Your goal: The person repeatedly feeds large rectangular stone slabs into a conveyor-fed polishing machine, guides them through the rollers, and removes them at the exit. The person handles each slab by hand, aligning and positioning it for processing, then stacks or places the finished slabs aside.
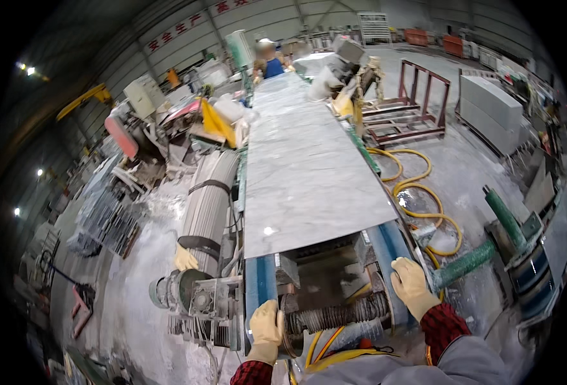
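Note:
A long grey marble slab (309,167) lies on a conveyor line that runs away from me. Its near edge stops short of the blue belts (261,282) and the dusty end roller (335,314). My left hand (266,324), in a yellowish glove, rests on the machine's near end beside the left belt. My right hand (412,285), also gloved, grips the frame edge next to the right belt. Both sleeves are red plaid under a grey garment.
A motor and gearbox (193,295) stick out left of the conveyor, with a spare glove (184,258) above. Yellow hoses (418,192) coil on the wet floor at right by a green pipe (482,253). A person in blue (270,64) stands at the far end. Metal racks (418,102) stand at back right.

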`<action>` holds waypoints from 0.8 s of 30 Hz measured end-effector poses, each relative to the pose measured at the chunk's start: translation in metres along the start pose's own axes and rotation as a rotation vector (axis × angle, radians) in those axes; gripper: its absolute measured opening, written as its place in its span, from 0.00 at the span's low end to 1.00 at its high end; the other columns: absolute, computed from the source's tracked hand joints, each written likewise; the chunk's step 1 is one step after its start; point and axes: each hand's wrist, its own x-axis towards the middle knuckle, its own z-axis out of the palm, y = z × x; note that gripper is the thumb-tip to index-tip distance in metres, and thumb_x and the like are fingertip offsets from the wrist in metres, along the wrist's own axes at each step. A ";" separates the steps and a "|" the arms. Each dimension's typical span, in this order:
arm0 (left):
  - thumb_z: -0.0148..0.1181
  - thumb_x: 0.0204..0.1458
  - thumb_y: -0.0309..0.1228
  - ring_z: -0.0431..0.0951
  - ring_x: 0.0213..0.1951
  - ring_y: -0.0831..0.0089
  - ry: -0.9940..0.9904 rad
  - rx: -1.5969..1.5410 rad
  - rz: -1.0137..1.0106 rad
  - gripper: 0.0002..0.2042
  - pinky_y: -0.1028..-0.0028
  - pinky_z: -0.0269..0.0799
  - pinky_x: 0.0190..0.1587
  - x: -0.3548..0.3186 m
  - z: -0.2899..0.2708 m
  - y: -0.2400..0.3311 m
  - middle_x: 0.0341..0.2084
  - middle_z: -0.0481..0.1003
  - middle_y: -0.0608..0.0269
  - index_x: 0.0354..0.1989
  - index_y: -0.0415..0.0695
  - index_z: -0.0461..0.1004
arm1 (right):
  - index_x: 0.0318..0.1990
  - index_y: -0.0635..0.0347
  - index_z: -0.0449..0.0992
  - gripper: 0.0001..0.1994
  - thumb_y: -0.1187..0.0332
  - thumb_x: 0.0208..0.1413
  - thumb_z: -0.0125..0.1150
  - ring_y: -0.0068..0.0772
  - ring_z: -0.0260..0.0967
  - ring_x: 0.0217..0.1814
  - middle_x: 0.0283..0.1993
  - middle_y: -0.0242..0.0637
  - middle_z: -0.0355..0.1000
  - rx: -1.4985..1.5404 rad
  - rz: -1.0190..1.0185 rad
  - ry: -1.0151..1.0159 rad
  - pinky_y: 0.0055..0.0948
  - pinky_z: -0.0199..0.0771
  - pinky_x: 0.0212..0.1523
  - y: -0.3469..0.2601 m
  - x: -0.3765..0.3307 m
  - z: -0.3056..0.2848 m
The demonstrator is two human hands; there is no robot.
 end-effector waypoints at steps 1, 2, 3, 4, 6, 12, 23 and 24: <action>0.59 0.58 0.30 0.77 0.39 0.43 0.128 0.001 -0.004 0.16 0.51 0.71 0.40 0.006 0.020 -0.023 0.39 0.79 0.46 0.54 0.41 0.75 | 0.43 0.64 0.72 0.13 0.76 0.48 0.60 0.55 0.69 0.45 0.41 0.49 0.70 -0.034 0.030 -0.028 0.48 0.72 0.46 0.007 0.004 0.001; 0.60 0.59 0.33 0.78 0.40 0.43 0.032 -0.015 -0.079 0.17 0.51 0.72 0.42 0.018 0.016 -0.029 0.40 0.79 0.46 0.55 0.41 0.74 | 0.43 0.64 0.72 0.13 0.75 0.48 0.60 0.54 0.69 0.45 0.41 0.48 0.70 -0.060 0.058 -0.066 0.48 0.71 0.47 0.014 0.008 0.003; 0.60 0.59 0.35 0.78 0.40 0.43 -0.057 -0.034 -0.153 0.19 0.50 0.73 0.44 0.034 0.011 -0.032 0.41 0.79 0.45 0.56 0.40 0.72 | 0.43 0.64 0.72 0.13 0.74 0.48 0.60 0.54 0.69 0.46 0.41 0.48 0.70 -0.090 0.081 -0.102 0.48 0.71 0.47 0.019 0.015 0.000; 0.61 0.59 0.36 0.78 0.41 0.44 -0.015 0.007 -0.074 0.21 0.51 0.73 0.46 0.042 0.011 -0.034 0.42 0.79 0.44 0.58 0.39 0.71 | 0.44 0.63 0.72 0.13 0.73 0.49 0.60 0.54 0.69 0.46 0.42 0.48 0.71 -0.103 0.048 -0.099 0.48 0.71 0.48 0.020 0.020 -0.003; 0.62 0.59 0.38 0.76 0.51 0.44 0.134 0.017 0.104 0.26 0.53 0.70 0.56 0.061 0.015 -0.045 0.52 0.76 0.41 0.62 0.36 0.68 | 0.45 0.63 0.72 0.13 0.71 0.51 0.60 0.53 0.69 0.47 0.44 0.47 0.71 -0.113 -0.035 -0.075 0.48 0.70 0.50 0.019 0.041 -0.002; 0.62 0.56 0.38 0.66 0.61 0.43 0.082 0.187 0.064 0.27 0.51 0.59 0.65 0.063 0.044 -0.051 0.61 0.68 0.40 0.62 0.39 0.68 | 0.55 0.63 0.72 0.21 0.68 0.54 0.62 0.56 0.66 0.60 0.56 0.51 0.70 -0.074 -0.050 -0.098 0.47 0.67 0.63 0.024 0.028 0.019; 0.63 0.54 0.36 0.67 0.60 0.42 0.092 0.158 0.044 0.25 0.51 0.59 0.65 0.066 0.033 -0.036 0.57 0.69 0.43 0.59 0.40 0.69 | 0.55 0.65 0.71 0.21 0.72 0.53 0.63 0.59 0.66 0.60 0.57 0.53 0.69 -0.038 0.009 -0.136 0.48 0.66 0.64 0.016 0.032 0.013; 0.63 0.54 0.36 0.67 0.60 0.42 0.074 0.155 0.036 0.25 0.51 0.59 0.65 0.067 0.031 -0.035 0.57 0.68 0.43 0.59 0.40 0.68 | 0.55 0.65 0.71 0.21 0.72 0.52 0.63 0.59 0.66 0.60 0.56 0.53 0.69 -0.029 0.010 -0.143 0.49 0.67 0.64 0.015 0.033 0.013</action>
